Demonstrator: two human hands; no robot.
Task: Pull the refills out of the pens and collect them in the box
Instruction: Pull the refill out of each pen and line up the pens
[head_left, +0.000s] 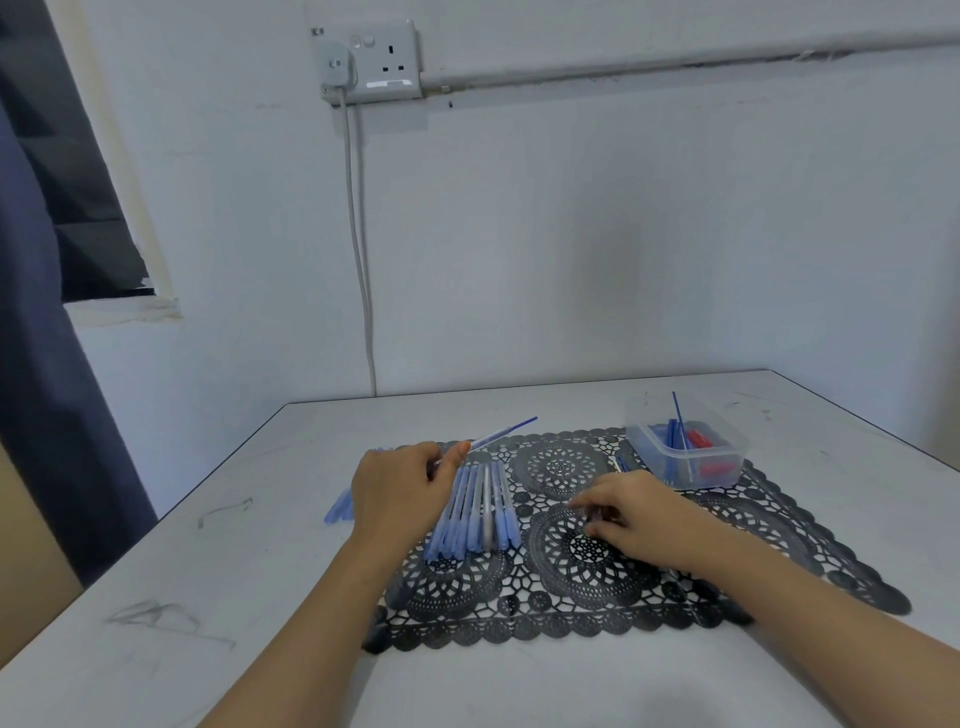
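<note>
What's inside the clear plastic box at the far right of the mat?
The box holds blue refills, one leaning up past the rim, plus red pieces. Its cloudy wall and the pile hide how many lie underneath.

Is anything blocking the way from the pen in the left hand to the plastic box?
Nothing visible does. Between the pen in the left hand and the box lies only flat mat; the right hand rests nearer the person.
</note>
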